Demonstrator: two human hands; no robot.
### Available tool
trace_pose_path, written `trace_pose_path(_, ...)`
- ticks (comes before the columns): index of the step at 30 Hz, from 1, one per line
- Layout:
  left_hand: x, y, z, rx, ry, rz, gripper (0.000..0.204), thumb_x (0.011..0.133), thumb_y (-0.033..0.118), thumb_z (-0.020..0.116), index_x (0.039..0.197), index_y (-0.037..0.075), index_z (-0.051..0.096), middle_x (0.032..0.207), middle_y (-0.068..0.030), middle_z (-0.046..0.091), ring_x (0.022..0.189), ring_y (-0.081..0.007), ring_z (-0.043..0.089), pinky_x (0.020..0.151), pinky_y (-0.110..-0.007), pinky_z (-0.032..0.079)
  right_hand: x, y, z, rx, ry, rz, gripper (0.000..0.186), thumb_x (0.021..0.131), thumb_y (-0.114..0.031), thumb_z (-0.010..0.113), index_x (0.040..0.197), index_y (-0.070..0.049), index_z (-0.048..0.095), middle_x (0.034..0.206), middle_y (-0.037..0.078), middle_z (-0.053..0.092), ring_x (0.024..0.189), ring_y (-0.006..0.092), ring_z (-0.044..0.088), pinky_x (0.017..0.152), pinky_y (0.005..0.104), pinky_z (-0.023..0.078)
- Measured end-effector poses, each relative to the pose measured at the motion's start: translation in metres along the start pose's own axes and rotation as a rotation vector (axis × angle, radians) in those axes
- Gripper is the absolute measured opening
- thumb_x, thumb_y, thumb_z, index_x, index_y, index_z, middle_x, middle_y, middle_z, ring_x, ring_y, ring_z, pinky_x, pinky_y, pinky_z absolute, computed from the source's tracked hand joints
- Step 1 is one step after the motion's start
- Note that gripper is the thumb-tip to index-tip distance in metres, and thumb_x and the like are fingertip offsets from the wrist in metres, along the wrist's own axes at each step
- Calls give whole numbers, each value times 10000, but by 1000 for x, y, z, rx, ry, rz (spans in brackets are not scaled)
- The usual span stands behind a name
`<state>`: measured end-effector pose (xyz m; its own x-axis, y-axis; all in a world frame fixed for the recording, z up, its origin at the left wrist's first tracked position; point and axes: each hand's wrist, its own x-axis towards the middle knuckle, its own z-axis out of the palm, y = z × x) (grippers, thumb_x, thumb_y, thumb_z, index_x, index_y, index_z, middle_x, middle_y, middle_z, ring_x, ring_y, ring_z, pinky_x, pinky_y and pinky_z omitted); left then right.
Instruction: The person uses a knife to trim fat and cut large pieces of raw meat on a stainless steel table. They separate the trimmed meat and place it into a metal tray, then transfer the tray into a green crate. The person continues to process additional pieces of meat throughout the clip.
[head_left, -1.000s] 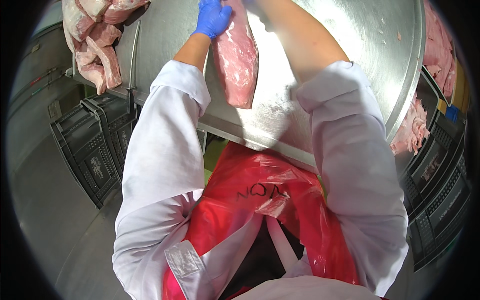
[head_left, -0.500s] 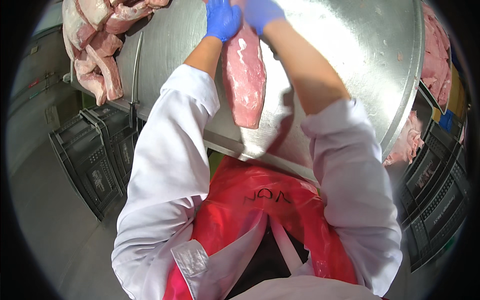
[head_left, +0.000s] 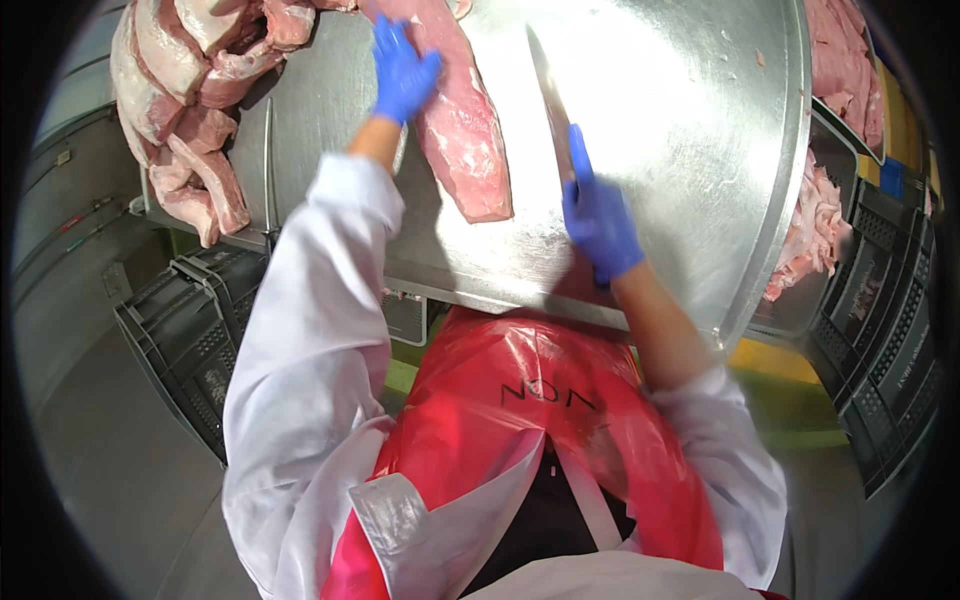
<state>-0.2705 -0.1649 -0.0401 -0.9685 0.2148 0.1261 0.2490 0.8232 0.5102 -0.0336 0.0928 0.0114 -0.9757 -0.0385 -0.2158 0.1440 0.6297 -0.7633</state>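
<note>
A long, pale pink pork loin (head_left: 465, 140) lies lengthwise on the metal table (head_left: 690, 130), its far end cut off by the picture's top edge. On its left side rests my left hand (head_left: 407, 75), blue-gloved, with the fingers stretched out and nothing held. To the right of the meat, my right hand (head_left: 603, 222), also gloved in blue, grips a knife (head_left: 548, 95). Its long blade points away from me, apart from the loin, and one finger lies along it. The handle is mostly hidden inside the glove.
Several raw meat cuts (head_left: 185, 90) are heaped at the table's far left, beside a thin sharpening steel (head_left: 268, 170). Past the right edge sit trays of meat trimmings (head_left: 812, 225) and flat pink meat (head_left: 845, 70). Black crates (head_left: 190, 330) stand below on both sides.
My right hand has come back toward me and right, off the loin, with the knife now plainly visible. My left hand has shifted left and nearer. The loin has tilted and slid away slightly.
</note>
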Motion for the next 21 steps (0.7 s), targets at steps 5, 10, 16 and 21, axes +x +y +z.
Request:
trace_pose_path(5, -73, 16, 2, 5, -8, 47, 742, 772, 294, 690, 1378, -36, 416, 1553, -355, 200, 1361, -523, 349, 1153, -494, 319, 137, -24, 18, 46, -95, 72, 721, 903, -119, 526, 1565, -134, 243, 1132, 307, 650, 807, 435, 700, 721, 499, 583)
trace_pose_path(10, -64, 30, 5, 51, 0, 9, 724, 776, 305, 695, 1376, -5, 435, 1548, -348, 218, 1365, -514, 354, 1150, -484, 326, 198, -47, 38, -55, 77, -131, 548, 951, -175, 501, 1474, -59, 382, 1062, 303, 675, 908, 445, 690, 785, 520, 561)
trace_pose_path(16, -70, 9, 5, 79, 43, -86, 713, 791, 341, 681, 1386, 26, 446, 1540, -336, 244, 1378, -511, 343, 1154, -505, 308, 62, -37, 35, -97, -251, -39, 691, 930, -96, 435, 1573, -100, 183, 1025, 284, 680, 887, 426, 690, 812, 504, 547)
trace_pose_path(21, -53, -33, -17, 102, 17, -184, 712, 809, 353, 655, 1396, 16, 435, 1529, -336, 258, 1405, -508, 310, 1159, -510, 297, -80, -22, 11, -112, -395, 65, 819, 865, -46, 471, 1592, -93, 97, 989, 304, 682, 757, 433, 693, 731, 526, 559)
